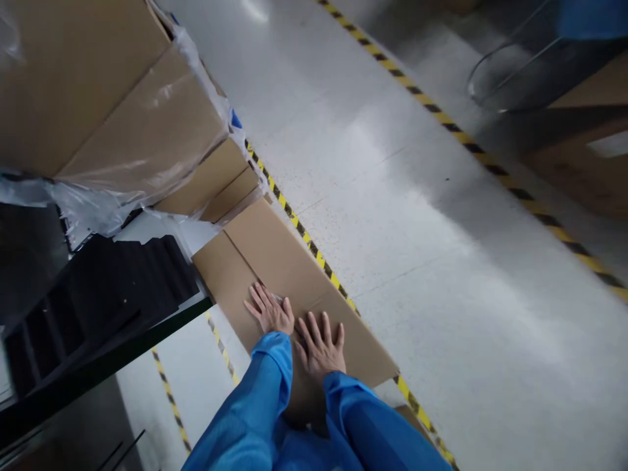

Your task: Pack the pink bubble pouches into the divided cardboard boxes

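Observation:
Below me lies a brown cardboard box (304,261) with its two long flaps meeting along a seam. My left hand (271,313) rests flat on the flaps near the seam, fingers spread. Close beside it, my right hand (321,347) also presses flat on the cardboard, fingers apart. A small shiny strip, perhaps clear tape, shows at the seam by my left hand; I cannot make it out fully. Blue sleeves cover both forearms. The box end nearest my body is partly hidden by my arms.
Large cartons wrapped in clear plastic (147,131) stand at the upper left. Black panels (108,288) sit in a row on a dark-edged surface at left. Yellow-black floor tape (304,232) runs beside the box, and another strip (441,118) crosses farther right. A blurred carton (583,170) stands beyond.

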A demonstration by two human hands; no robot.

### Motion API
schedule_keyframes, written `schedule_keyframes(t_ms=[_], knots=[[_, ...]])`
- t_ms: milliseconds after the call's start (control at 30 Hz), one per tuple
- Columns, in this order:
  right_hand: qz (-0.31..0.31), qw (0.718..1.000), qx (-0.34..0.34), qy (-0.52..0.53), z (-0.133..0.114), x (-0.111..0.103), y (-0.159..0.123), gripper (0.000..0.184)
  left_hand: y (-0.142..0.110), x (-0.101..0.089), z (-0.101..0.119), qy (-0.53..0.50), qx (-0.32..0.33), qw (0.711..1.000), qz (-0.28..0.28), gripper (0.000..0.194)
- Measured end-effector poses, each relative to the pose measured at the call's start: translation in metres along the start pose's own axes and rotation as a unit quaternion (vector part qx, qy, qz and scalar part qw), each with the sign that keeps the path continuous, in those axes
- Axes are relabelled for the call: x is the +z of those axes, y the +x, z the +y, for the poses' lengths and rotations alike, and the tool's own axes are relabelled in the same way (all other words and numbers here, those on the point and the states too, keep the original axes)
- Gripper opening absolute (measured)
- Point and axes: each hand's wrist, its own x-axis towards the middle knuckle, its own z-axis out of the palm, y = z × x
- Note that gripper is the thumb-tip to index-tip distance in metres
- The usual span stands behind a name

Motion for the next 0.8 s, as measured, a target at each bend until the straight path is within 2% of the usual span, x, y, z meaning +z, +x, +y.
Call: schedule_keyframes(t_ms=[67, 167, 300, 400, 500, 600, 667, 767, 800], knots=[[-0.003, 1.0, -0.009, -0.001, 0.002, -0.001, 0.004, 0.051, 0.002, 0.001, -0.002, -0.014, 0.005, 1.0, 0.022, 0.068], [0.013, 1.0, -0.003, -0.003, -0.005, 0.003, 0.007, 0.052, 0.014, -0.001, -0.016, -0.048, 0.06, 0.995, 0.066, 0.073], [0.048, 0.993, 0.109, 0.005, -0.027, 0.025, 0.008, 0.05, 0.045, -0.007, -0.04, -0.055, 0.137, 0.985, 0.089, 0.074], [0.06, 0.987, 0.147, 0.008, -0.033, 0.038, 0.014, 0.051, 0.065, -0.005, -0.044, -0.041, 0.173, 0.98, 0.09, 0.076], [0.071, 0.987, 0.145, -0.001, -0.027, 0.04, 0.022, 0.053, 0.079, -0.001, -0.039, -0.045, 0.183, 0.979, 0.083, 0.077], [0.145, 0.986, 0.071, -0.045, -0.012, 0.034, 0.018, 0.053, 0.084, -0.007, -0.037, -0.084, 0.173, 0.979, 0.068, 0.078], [0.243, 0.962, 0.035, -0.12, 0.006, 0.027, 0.002, 0.052, 0.081, -0.018, -0.039, -0.131, 0.131, 0.98, 0.068, 0.072], [0.39, 0.88, 0.121, -0.243, 0.036, 0.003, -0.044, 0.04, 0.071, -0.044, -0.042, -0.239, 0.093, 0.964, 0.071, 0.057], [0.416, 0.857, 0.163, -0.257, 0.043, -0.009, -0.063, 0.035, 0.065, -0.055, -0.042, -0.254, 0.129, 0.957, 0.059, 0.051]])
